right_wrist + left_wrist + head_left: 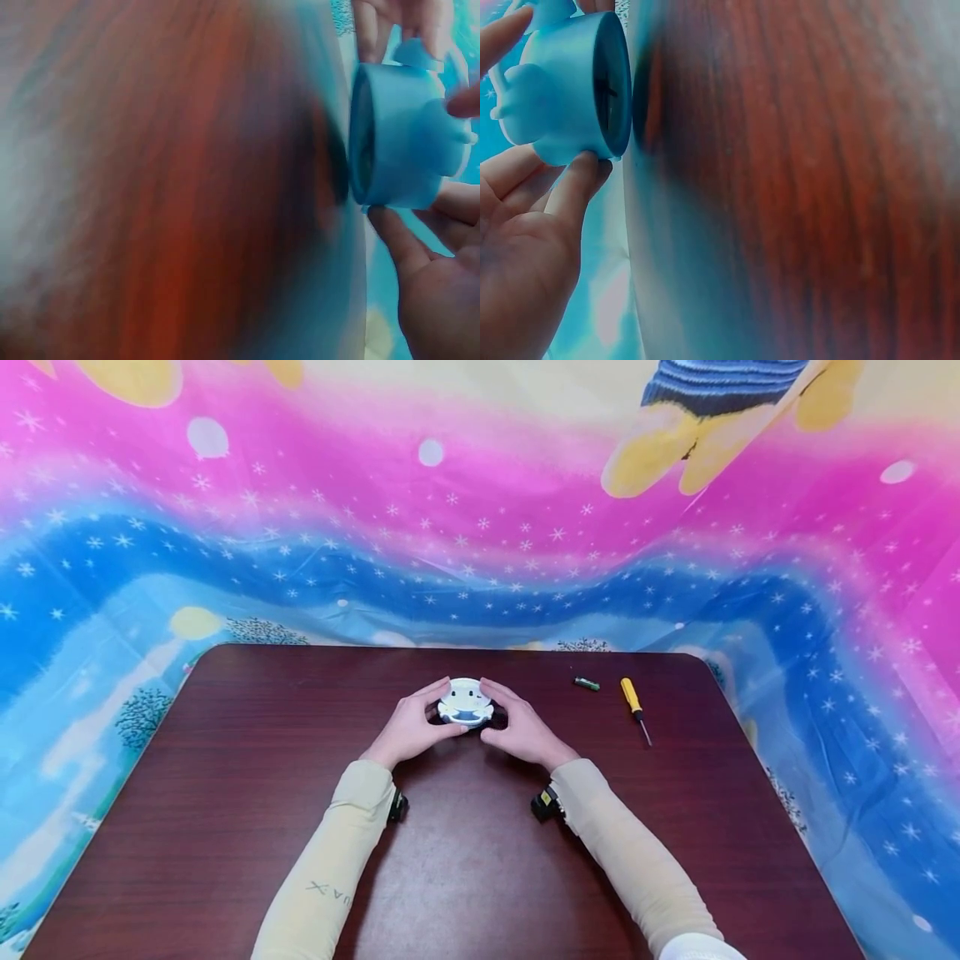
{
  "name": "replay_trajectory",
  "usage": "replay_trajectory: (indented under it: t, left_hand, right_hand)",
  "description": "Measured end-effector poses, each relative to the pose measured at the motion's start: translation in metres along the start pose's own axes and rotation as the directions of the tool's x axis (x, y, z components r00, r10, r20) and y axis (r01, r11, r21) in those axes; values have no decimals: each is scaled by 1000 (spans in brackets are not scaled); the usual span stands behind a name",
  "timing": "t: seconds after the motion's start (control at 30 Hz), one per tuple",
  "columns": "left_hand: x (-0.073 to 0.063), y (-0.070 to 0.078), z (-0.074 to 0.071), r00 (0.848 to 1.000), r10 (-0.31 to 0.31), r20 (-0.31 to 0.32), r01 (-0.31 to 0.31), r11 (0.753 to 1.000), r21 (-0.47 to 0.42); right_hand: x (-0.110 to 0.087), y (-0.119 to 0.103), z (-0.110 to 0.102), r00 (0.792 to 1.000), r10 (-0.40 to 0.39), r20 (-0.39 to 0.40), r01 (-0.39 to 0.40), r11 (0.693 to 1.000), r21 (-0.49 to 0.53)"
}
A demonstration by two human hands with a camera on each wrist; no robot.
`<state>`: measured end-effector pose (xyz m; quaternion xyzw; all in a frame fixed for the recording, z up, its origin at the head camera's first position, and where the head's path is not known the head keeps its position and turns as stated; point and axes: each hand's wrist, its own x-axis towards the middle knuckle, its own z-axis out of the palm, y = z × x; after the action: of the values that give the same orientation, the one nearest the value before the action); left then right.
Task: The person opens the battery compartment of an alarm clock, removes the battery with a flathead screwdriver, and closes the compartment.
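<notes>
A small pale alarm clock (465,700) with two rounded bells is between both hands over the far middle of the table. Its back faces up in the head view, and its glass front is turned toward the tabletop. On the clock's left side, my left hand (412,724) grips the rim with thumb and fingers. My right hand (528,727) holds the opposite side in the same way. Both wrist views show the clock's body (566,90) light blue, with fingertips at its rim. A dark pointer shows behind the glass in the left wrist view.
To the right of the hands, a green and black battery (587,683) lies on the dark wooden table (225,793). Beside it is a screwdriver (632,696) with a yellow handle. A colourful printed cloth (480,552) hangs behind the table's far edge and along its sides.
</notes>
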<state>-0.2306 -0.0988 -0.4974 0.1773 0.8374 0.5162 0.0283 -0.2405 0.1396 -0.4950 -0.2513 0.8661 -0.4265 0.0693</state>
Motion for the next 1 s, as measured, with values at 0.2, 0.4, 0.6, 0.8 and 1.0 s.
replay_trajectory:
  t: [0.2, 0.4, 0.6, 0.8, 1.0]
  left_hand:
    - [0, 2, -2, 1000, -11, -10, 11, 1000, -19]
    - [0, 4, -2, 1000, -10, -24, 10, 999, -33]
    - [1, 9, -2, 999, -4, -34, 2, 999, -39]
    - [1, 15, -1, 1000, 2, -29, -2, 1000, -28]
    - [2, 19, -2, 999, 24, -29, -25, 999, -32]
  right_hand:
    - [-1, 2, 2, 1000, -16, -23, 16, 1000, 5]
    - [1, 0, 2, 995, -34, -92, 32, 999, -29]
    - [2, 1, 3, 989, -52, -137, 45, 997, -59]
    - [2, 2, 3, 981, -63, -181, 53, 997, -60]
    - [1, 1, -1, 975, -66, -212, 63, 998, -20]
